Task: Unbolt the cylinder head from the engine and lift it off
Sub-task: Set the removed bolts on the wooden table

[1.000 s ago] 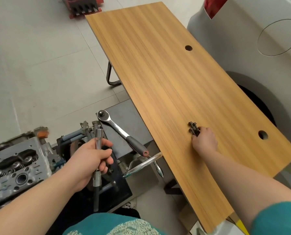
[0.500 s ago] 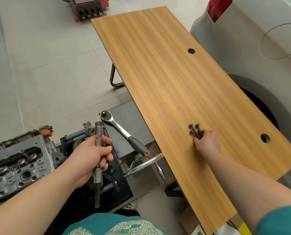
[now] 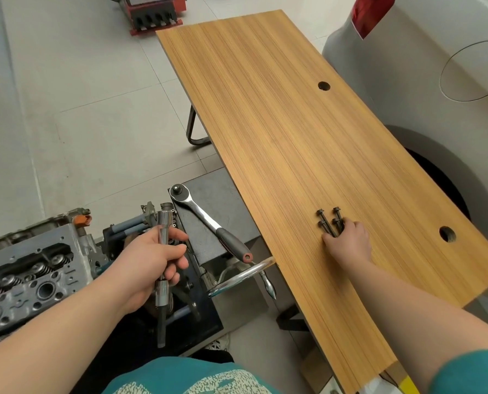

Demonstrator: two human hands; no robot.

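Observation:
The grey cylinder head (image 3: 29, 277), valve springs and plug wells showing, sits on the engine at the lower left. My left hand (image 3: 149, 263) grips an upright chrome socket extension bar (image 3: 162, 231) beside it, with a dark shaft hanging below my fist. My right hand (image 3: 348, 240) lies on the wooden table (image 3: 265, 109), fingers curled over the shanks of several dark head bolts (image 3: 329, 223). Their heads fan out just beyond my fingertips. A ratchet wrench (image 3: 208, 220) lies loose on the black stand plate between my hands.
A chrome handwheel (image 3: 243, 275) on the engine stand juts toward the table's near edge. A silver car (image 3: 436, 81) stands close along the table's right side. A red machine (image 3: 152, 12) sits on the tiled floor at the top.
The bolts, bunched together under my right hand before, now lie fanned out on the table with their heads apart. My left hand keeps its grip on the extension bar.

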